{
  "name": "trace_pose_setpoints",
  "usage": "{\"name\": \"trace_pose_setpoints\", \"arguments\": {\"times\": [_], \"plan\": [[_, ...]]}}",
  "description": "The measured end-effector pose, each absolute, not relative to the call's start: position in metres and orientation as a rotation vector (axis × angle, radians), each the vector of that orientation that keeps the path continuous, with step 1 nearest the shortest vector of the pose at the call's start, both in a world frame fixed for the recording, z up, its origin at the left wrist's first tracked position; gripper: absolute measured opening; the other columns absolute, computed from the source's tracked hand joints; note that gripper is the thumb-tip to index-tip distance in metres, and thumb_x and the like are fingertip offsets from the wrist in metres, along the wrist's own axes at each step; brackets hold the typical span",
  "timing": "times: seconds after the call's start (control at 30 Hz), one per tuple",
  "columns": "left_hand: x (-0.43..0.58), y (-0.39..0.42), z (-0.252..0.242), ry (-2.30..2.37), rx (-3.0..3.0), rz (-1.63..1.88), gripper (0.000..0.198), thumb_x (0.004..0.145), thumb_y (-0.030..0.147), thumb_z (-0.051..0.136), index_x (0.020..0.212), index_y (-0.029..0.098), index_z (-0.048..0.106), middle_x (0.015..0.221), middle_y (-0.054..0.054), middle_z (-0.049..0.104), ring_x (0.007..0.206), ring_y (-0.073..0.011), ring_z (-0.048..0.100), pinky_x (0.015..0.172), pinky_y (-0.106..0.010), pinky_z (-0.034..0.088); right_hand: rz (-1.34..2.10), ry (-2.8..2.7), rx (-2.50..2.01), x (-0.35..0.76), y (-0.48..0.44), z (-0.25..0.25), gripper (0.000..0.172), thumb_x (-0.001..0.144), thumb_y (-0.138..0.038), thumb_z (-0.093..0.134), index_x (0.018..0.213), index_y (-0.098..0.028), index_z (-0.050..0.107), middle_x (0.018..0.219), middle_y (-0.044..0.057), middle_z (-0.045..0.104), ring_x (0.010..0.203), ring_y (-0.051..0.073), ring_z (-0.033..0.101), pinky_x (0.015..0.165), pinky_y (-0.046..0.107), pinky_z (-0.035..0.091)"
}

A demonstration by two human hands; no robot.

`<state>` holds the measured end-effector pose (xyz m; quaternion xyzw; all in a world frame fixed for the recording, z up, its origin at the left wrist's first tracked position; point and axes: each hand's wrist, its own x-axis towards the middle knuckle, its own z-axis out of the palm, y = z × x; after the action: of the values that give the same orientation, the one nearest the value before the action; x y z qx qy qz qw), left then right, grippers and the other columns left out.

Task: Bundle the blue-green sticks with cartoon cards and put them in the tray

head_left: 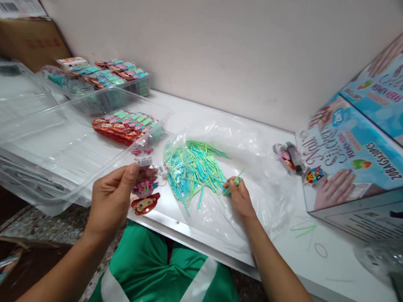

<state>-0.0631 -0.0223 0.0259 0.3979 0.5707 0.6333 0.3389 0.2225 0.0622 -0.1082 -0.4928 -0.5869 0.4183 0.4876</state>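
Note:
Between the thumb and fingers of my left hand [114, 197] is a clear packet [144, 202] with a red-haired cartoon figure, held over the table's front edge. My right hand [238, 194] is closed on a few thin green and blue sticks [233, 181], just right of the pile. That pile of green and blue sticks [199, 168] lies on a clear plastic bag [272, 198] spread over the white table. Left of the pile, a row of similar red and green packets [127, 125] sits beside a clear tray.
A large clear plastic tray [49, 206] lies at the left, with filled containers [111, 80] behind it. Blue printed boxes [368, 155] stand at the right. Near them are small packets [288, 157], loose sticks and a rubber band [321, 250].

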Motion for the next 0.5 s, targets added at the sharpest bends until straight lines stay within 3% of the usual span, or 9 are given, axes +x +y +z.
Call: {"name": "trace_pose_setpoints", "arguments": {"times": [0.3,0.5], "plan": [[-0.058,-0.026,-0.008,1.203,0.78,1.439,0.025,0.075,0.038,0.066,0.086,0.015,0.066,0.087,-0.008,0.072,0.073,-0.0202,0.069,0.071,-0.033,0.054,0.942,-1.612,-1.298,0.221,0.057,-0.101,0.029,0.089,-0.045,0.041,0.103,-0.021,0.051,0.083,0.002,0.059,0.077,0.016,0.053,0.076,0.03,0.042],[-0.048,-0.026,-0.016,1.177,0.809,1.339,0.026,0.077,0.038,0.063,0.085,0.014,0.066,0.088,-0.008,0.072,0.07,-0.0167,0.068,0.07,-0.03,0.053,0.819,-1.673,-1.349,0.221,0.058,-0.099,0.03,0.091,-0.042,0.036,0.095,-0.02,0.056,0.09,0.005,0.061,0.081,0.016,0.055,0.078,0.031,0.042]]}}
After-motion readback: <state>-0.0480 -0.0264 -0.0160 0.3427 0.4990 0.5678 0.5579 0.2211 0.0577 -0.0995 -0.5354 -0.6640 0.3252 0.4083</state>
